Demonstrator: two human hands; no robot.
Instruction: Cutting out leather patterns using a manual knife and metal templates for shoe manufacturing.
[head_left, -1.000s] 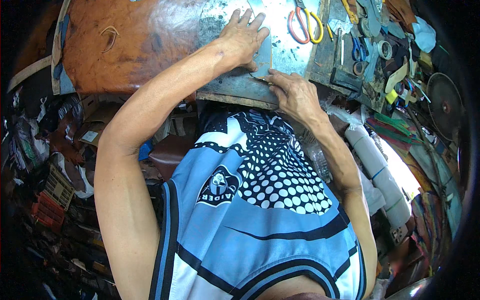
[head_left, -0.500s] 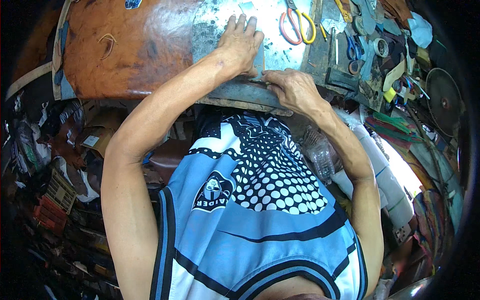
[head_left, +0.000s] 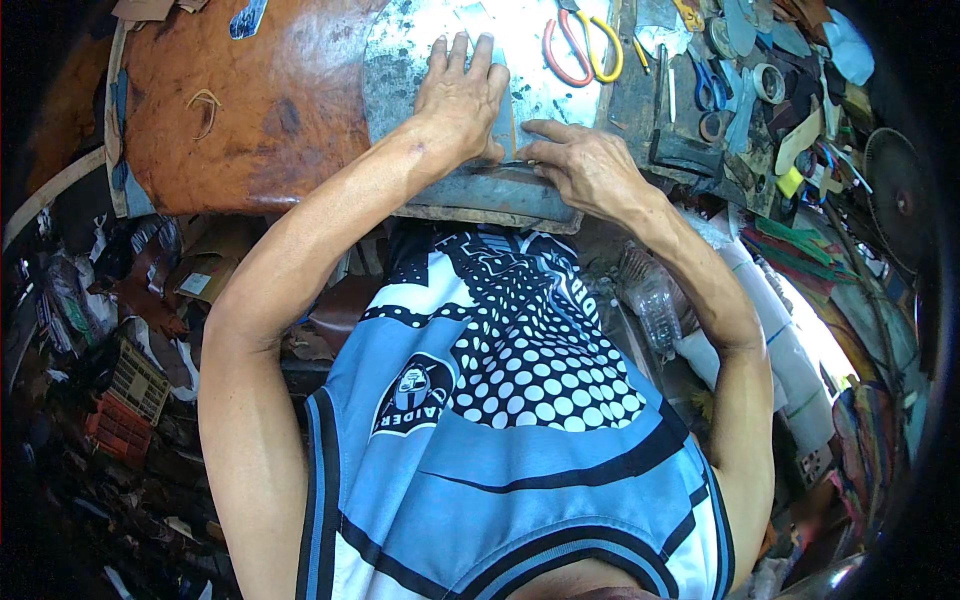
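At the near part of the bench: narrow blue-grey strip [head_left: 505, 128] lying on a scuffed metal sheet [head_left: 395, 80], partly covered by the left hand [head_left: 458, 105]. Left palm down, fingers apart, nothing gripped. Right hand [head_left: 585, 165] just right of the strip's near end, tips pointing left.

Change: right index finger was curled in with the rest half a second ago; now reaches out, split from the fingers below. Can't tell if anything is clamped under them. Left hand still planted, slightly nearer relative to the sheet. Whole bench also slid left in view; I read that as head motion.

Meaning, my read: left is the brace, right does the fine work at the near end; strip not released.

Outward: red-and-yellow-handled scissors [head_left: 591, 55] far right of the strip, untouched. Black block [head_left: 686, 152] further right. Brown leather [head_left: 240, 110] left of the sheet, thin cord loop [head_left: 212, 112] on it.
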